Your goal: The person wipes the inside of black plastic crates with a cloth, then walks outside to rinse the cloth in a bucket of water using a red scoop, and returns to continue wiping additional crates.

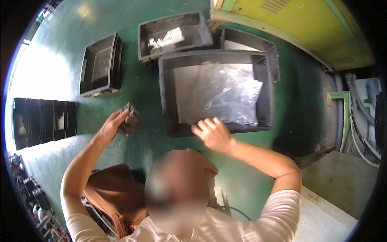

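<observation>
My left hand [108, 128] is out to the left above the green floor. Its fingers and thumb are closed round a dark grey, lumpy bundle [130, 122], whose exact kind I cannot make out. Over the near rim of a large black plastic crate [164, 94] is my right hand [215, 136], loosely bent, with the fingers a little apart and nothing visible in them. Whether it touches the rim is unclear. Inside this crate a crumpled clear plastic bag [229, 92] lies over a pale flat sheet [183, 86].
Behind the crate stand a black crate with white scraps [143, 46] and another partly hidden crate [271, 50]. Farther left are a black crate [100, 64] and stacked black crates [44, 121]. A yellow-green cabinet [298, 24] borders the far right, with pipes and cables [356, 109] nearby.
</observation>
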Demonstrator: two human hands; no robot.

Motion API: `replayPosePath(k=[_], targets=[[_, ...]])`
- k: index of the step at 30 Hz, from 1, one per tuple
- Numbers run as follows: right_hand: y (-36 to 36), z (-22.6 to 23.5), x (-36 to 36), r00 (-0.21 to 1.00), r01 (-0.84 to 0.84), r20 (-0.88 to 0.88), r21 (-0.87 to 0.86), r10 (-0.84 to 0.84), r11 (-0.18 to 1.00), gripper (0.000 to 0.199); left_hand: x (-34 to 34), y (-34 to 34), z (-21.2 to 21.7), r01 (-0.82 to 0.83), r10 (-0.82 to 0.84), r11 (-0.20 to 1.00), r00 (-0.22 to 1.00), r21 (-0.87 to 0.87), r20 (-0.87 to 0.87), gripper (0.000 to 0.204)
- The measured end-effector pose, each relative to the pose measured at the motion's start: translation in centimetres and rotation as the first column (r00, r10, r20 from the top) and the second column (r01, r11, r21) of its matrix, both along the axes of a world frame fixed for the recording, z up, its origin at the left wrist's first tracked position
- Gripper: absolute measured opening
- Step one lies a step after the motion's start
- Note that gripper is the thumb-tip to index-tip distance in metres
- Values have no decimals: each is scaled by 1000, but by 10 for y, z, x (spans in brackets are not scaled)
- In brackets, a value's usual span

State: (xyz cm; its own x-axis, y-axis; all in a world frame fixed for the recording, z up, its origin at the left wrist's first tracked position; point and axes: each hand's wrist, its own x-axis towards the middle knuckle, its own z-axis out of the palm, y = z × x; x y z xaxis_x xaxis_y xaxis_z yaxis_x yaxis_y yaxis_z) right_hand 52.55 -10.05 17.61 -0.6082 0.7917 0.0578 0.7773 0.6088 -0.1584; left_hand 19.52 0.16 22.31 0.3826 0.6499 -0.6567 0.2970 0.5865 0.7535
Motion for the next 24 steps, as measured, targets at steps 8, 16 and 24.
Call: replayPosePath(k=[8, 16, 24], targets=[[-39, -125, -84, 994, -77, -88, -215, 59, 974, 33, -28, -18, 9, -22, 27, 996, 998, 81, -63, 50], [77, -128, -65, 978, 184, -57, -239, -203, 954, 41, -53, -21, 35, -196, 212, 966, 974, 172, -81, 58], [108, -202, -53, 914, 395, 209, -266, -347, 879, 70, -69, -19, 32, -240, 265, 943, 961, 230, -83, 60]])
